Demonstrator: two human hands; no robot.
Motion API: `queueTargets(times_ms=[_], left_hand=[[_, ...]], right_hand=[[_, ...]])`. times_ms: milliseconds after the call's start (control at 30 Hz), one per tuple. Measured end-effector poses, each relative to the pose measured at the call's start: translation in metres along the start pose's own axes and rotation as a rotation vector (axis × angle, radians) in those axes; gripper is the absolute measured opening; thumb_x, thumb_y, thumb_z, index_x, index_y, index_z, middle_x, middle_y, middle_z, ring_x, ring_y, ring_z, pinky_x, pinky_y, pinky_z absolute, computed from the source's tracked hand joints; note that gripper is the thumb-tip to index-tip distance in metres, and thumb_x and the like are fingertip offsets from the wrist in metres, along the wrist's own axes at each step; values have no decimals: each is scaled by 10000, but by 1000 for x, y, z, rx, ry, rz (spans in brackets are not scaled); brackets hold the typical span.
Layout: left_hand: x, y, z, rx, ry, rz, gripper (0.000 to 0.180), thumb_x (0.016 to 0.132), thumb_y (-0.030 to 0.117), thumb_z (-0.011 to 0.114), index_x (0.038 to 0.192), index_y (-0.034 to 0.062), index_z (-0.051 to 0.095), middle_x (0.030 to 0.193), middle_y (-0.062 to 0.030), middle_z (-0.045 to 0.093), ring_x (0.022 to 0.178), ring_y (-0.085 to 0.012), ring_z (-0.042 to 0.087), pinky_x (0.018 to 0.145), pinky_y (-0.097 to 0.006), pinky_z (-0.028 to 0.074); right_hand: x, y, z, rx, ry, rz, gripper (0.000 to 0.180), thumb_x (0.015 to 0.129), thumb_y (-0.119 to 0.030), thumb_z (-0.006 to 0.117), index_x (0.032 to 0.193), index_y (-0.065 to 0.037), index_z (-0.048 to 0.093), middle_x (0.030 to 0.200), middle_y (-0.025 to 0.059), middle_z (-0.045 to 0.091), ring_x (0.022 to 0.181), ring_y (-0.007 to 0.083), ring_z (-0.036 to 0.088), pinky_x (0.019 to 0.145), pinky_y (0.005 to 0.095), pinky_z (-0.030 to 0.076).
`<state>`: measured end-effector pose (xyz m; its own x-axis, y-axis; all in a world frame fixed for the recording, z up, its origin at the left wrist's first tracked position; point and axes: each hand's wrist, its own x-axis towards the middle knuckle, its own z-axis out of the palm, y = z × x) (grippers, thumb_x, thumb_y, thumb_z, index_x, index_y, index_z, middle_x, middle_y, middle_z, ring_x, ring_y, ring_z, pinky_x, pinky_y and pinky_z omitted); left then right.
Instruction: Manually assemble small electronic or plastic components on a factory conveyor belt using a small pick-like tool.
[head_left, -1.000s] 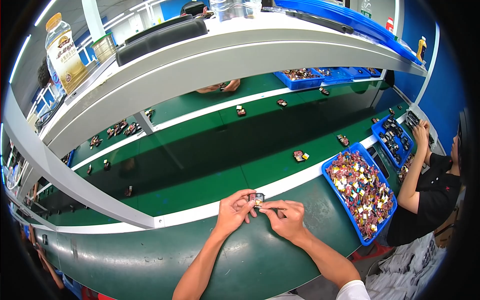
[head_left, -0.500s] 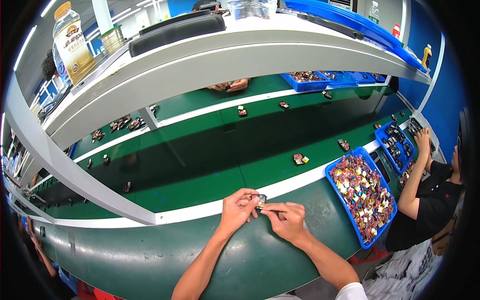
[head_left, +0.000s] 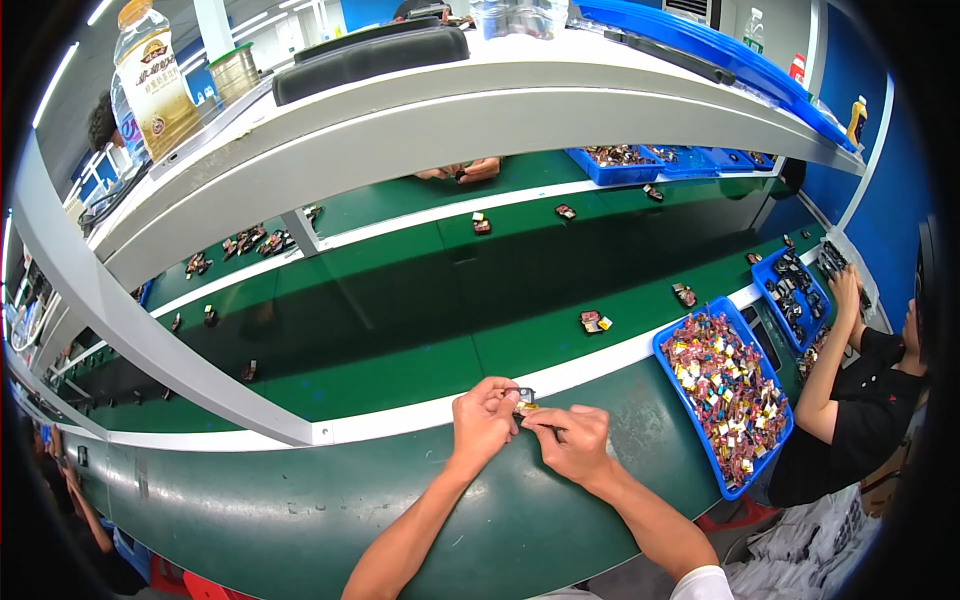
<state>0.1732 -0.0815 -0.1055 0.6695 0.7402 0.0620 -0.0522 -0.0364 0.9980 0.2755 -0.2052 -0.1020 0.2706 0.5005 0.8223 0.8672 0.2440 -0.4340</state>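
Observation:
My left hand (head_left: 482, 425) is closed round a small black plastic housing (head_left: 521, 393), holding it above the near edge of the green bench. A pale and yellow bit shows inside the housing. My right hand (head_left: 577, 440) meets it from the right, thumb and forefinger pinched at the housing's lower side. Whatever sits between those right fingertips is too small to make out. To the right of my hands stands a blue tray (head_left: 722, 400) heaped with small reddish parts that carry white and yellow tabs.
A green conveyor belt (head_left: 400, 370) runs beyond the bench, carrying scattered small assemblies (head_left: 594, 321). Overhead spans a white shelf (head_left: 400, 125) with bottles and a blue tray on it. At the right, a person in black (head_left: 850, 400) works beside a blue tray of black parts (head_left: 795, 290).
The assemblies on the belt have shifted slightly left. My hands stay together at the housing, with only small finger movement.

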Motion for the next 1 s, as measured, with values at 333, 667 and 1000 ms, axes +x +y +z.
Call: queueTargets(times_ms=[333, 667, 1000], left_hand=[[32, 15, -36, 66, 190, 82, 114, 945, 5, 599, 1008, -83, 635, 784, -148, 672, 510, -153, 647, 391, -277, 502], [87, 35, -129, 1361, 754, 387, 154, 926, 170, 618, 962, 31, 674, 991, -204, 633, 742, -407, 684, 645, -491, 552], [148, 40, 32, 617, -206, 200, 153, 856, 118, 670, 935, 15, 752, 783, -118, 726, 556, -192, 688, 595, -322, 546]], right_hand=[[8, 0, -7, 35, 152, 14, 135, 734, 10, 797, 815, -75, 730, 844, 37, 772, 489, 113, 601, 447, 246, 366], [5, 3, -7, 68, 135, 43, 122, 743, -9, 798, 827, -67, 733, 837, 40, 766, 515, 157, 645, 477, 256, 464], [-2, 7, -1, 65, 82, 53, 120, 751, -39, 805, 839, -80, 736, 817, 28, 759, 512, 170, 638, 489, 264, 476]])
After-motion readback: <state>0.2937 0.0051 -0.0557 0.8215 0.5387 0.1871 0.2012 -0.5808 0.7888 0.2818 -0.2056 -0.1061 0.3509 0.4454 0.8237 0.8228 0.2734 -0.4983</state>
